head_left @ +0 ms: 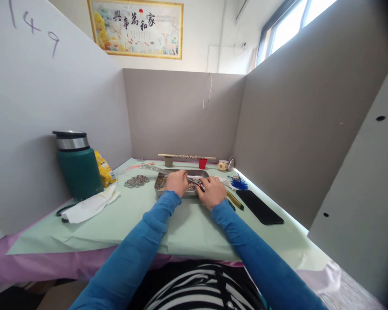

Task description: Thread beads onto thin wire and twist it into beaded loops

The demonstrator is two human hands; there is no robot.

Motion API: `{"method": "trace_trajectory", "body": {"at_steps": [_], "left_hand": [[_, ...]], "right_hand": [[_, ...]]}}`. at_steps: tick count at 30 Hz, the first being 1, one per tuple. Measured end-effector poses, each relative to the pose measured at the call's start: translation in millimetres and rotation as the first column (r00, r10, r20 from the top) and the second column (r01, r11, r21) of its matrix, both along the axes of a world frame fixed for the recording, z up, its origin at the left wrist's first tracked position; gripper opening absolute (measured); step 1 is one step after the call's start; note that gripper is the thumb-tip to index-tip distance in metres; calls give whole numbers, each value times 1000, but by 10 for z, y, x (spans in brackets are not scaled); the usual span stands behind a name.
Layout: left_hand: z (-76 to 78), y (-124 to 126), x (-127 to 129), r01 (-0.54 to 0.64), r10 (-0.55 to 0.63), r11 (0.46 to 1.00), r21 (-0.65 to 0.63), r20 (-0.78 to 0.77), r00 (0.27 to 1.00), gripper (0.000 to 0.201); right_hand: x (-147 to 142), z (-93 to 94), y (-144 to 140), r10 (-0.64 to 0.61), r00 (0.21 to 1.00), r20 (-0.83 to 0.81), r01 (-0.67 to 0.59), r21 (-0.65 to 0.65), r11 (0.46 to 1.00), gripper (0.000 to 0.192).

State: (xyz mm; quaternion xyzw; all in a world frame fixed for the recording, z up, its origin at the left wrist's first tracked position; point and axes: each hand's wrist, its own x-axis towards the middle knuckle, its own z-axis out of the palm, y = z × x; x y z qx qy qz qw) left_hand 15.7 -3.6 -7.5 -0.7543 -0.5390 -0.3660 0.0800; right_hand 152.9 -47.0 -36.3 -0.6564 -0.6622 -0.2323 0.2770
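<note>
Two narrow grips, I see: right hand (213,192) around pliers (199,185), slanting leftward toward wires (154,168) pinched by left hand (177,183).

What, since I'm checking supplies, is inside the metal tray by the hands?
Small, bead-like pieces in mixed colours show in the metal tray. The left hand and right hand hide parts of it; what lies behind them cannot be seen.

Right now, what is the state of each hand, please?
Left hand: closed, apparently on thin wires.
Right hand: closed around a dark-handled tool, apparently pliers.
</note>
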Motion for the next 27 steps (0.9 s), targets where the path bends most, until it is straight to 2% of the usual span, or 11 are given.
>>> {"method": "trace_trajectory", "body": {"at_steps": [6, 12, 17, 23, 27], "left_hand": [[21, 1, -14, -24, 25, 1000, -16, 62, 998, 29], [50, 60, -104, 44, -40, 999, -29, 103, 994, 28], [72, 106, -177, 53, -38, 996, -78, 182, 983, 29], [69, 92, -162, 27, -7, 996, -88, 222, 975, 29], [59, 63, -112, 21, -12, 998, -57, 156, 988, 29]], "right_hand": [[16, -37, 24, 7, 1000, -21, -7, 32, 999, 32], [33, 54, -43, 13, 998, 59, -13, -5, 1000, 27], [64, 67, -49, 7, 998, 59, -6, -12, 1000, 26], [77, -3, 3, 73, 997, -30, -69, 100, 993, 30], [57, -14, 3, 99, 994, -45, -91, 141, 986, 30]]}}
